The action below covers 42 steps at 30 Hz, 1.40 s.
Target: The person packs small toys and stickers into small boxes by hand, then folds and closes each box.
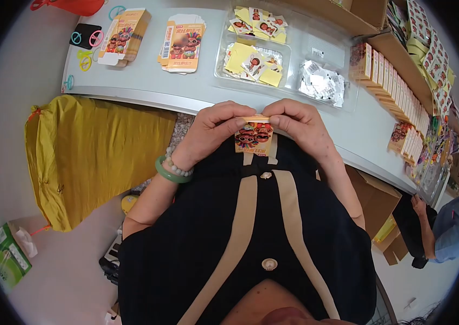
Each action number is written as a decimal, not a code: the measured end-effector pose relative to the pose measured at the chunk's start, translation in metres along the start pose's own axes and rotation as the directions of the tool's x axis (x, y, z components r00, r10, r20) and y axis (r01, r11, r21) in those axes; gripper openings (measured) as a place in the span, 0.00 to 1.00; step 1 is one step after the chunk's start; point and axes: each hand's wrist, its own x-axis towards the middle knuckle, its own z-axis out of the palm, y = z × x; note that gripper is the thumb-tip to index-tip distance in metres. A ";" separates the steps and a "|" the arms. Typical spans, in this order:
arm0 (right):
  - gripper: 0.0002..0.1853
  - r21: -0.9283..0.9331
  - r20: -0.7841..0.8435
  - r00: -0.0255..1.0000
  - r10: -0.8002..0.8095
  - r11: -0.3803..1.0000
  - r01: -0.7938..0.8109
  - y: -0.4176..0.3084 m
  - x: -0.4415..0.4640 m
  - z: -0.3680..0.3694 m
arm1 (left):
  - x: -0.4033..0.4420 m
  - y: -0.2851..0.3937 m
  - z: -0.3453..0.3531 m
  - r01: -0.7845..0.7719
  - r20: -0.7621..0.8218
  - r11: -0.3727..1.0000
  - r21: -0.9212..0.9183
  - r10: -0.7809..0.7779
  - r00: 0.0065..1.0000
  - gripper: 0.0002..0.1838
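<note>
Close in front of my chest is a small orange carton [254, 140] printed with colourful cartoon figures. My left hand [211, 125], with a green bangle and beads at its wrist, pinches one corner of the carton's top end. On the opposite corner, the fingers of my right hand [299, 123] are closed in the same way. The fingertips partly cover the carton's end, so I cannot tell whether its flap is fully closed. Beyond my hands, a clear plastic tray [216, 67] holds yellow-backed cartoon stickers, and silver sachets [321, 82] lie in its right part.
Flattened cartons [183, 46] and another carton stack [124, 38] lie at the table's left. Finished-looking boxes [389, 73] stand in a row at right, beside a cardboard box [419, 76]. A yellow sack [94, 157] hangs below the edge. Another person's arm [427, 230] shows at right.
</note>
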 end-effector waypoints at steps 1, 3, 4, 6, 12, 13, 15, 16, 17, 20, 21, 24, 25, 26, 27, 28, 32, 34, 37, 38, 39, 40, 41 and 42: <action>0.08 0.000 0.001 1.000 0.000 1.000 0.000 0.001 0.002 -0.001 | 0.000 0.000 0.000 0.001 -0.001 1.000 0.000 -0.001 1.000 0.12; 0.08 0.205 0.008 1.000 0.025 0.978 -0.026 0.005 0.004 -0.001 | 0.000 -0.001 0.001 -0.039 -0.007 0.999 0.019 0.039 0.999 0.13; 0.08 0.205 0.007 1.000 0.028 0.978 -0.029 0.005 0.003 0.001 | -0.001 -0.002 0.001 -0.038 -0.006 0.999 0.016 0.038 0.999 0.13; 0.08 0.242 -0.053 0.997 0.060 0.969 -0.046 0.005 0.001 0.008 | -0.001 -0.004 0.000 -0.051 -0.017 0.996 0.066 0.052 0.998 0.14; 0.09 -0.290 -0.151 0.951 -0.269 0.932 0.218 0.010 -0.010 0.025 | -0.005 -0.009 -0.004 -0.024 -0.012 1.000 0.016 0.025 1.000 0.13; 0.09 -0.290 -0.150 0.952 -0.268 0.932 0.217 0.008 -0.012 0.024 | -0.005 -0.008 -0.004 -0.024 -0.012 1.000 0.015 0.025 1.000 0.13; 0.09 -0.439 -0.101 0.953 -0.285 0.873 0.214 0.003 -0.016 0.017 | -0.004 -0.006 -0.003 -0.031 0.013 0.999 -0.040 0.032 0.999 0.13; 0.09 -0.441 -0.100 0.953 -0.284 0.872 0.214 0.002 -0.016 0.014 | -0.003 -0.005 -0.003 -0.033 0.012 0.999 -0.042 0.033 0.999 0.13; 0.09 -0.457 -0.078 0.939 -0.335 0.849 0.265 0.001 -0.014 0.010 | -0.002 -0.004 -0.003 -0.046 0.020 0.999 -0.023 0.046 0.999 0.13; 0.08 -0.449 -0.039 0.915 -0.401 0.825 0.343 0.002 -0.010 0.003 | -0.001 -0.002 -0.003 -0.059 0.033 0.998 -0.011 0.059 0.998 0.13; 0.08 -0.426 -0.024 0.908 -0.418 0.826 0.369 0.003 -0.010 0.002 | -0.001 -0.002 -0.003 -0.059 0.040 0.998 -0.019 0.060 0.997 0.13; 0.09 -0.412 -0.016 0.907 -0.420 0.830 0.376 0.007 -0.011 0.004 | -0.002 -0.004 -0.003 -0.067 0.039 0.998 -0.013 0.068 0.997 0.13; 0.09 -0.411 -0.015 0.908 -0.418 0.831 0.376 0.007 -0.012 0.006 | -0.003 -0.006 -0.003 -0.065 0.038 0.998 -0.014 0.066 0.997 0.13; 0.09 -0.417 -0.028 0.919 -0.394 0.840 0.347 0.007 -0.015 0.010 | -0.004 -0.007 -0.003 -0.056 0.034 0.998 -0.017 0.056 0.998 0.13; 0.09 -0.424 -0.041 0.928 -0.370 0.848 0.319 0.007 -0.016 0.013 | -0.004 -0.008 -0.003 -0.048 0.031 0.999 -0.019 0.048 0.998 0.13; 0.09 -0.425 -0.042 0.928 -0.370 0.847 0.319 0.008 -0.016 0.013 | -0.004 -0.008 -0.003 -0.049 0.032 0.999 -0.019 0.049 0.998 0.13; 0.08 -0.277 -0.083 0.941 -0.329 0.914 0.295 0.007 -0.015 0.008 | -0.002 -0.002 -0.002 -0.036 0.041 0.999 -0.023 0.037 0.998 0.13; 0.07 -0.213 -0.069 0.950 -0.305 0.935 0.284 -0.001 -0.013 0.003 | -0.001 0.001 -0.002 -0.037 0.055 0.999 -0.015 0.038 0.998 0.13; 0.06 -0.288 -0.039 0.975 -0.219 0.937 0.199 -0.013 -0.012 0.000 | 0.000 0.005 -0.001 -0.072 0.083 0.996 0.059 0.067 0.994 0.13; 0.05 -0.303 -0.035 0.983 -0.182 0.939 0.163 -0.016 -0.012 -0.001 | 0.000 0.006 0.000 -0.088 0.089 0.994 0.063 0.082 0.993 0.13; 0.04 -0.318 -0.031 0.989 -0.143 0.940 0.125 -0.018 -0.012 -0.001 | 0.000 0.006 0.001 -0.104 0.095 0.992 0.066 0.097 0.991 0.13; 0.04 -0.319 -0.032 0.990 -0.140 0.940 0.122 -0.016 -0.013 -0.001 | 0.000 0.007 0.001 -0.103 0.095 0.993 0.063 0.096 0.991 0.13; 0.04 -0.320 -0.047 0.991 -0.124 0.942 0.103 -0.014 -0.012 0.001 | 0.000 0.007 0.002 -0.096 0.090 0.993 0.072 0.089 0.992 0.13; 0.04 -0.321 -0.063 0.992 -0.110 0.943 0.084 -0.012 -0.011 0.002 | 0.000 0.007 0.002 -0.090 0.084 0.993 0.081 0.083 0.993 0.13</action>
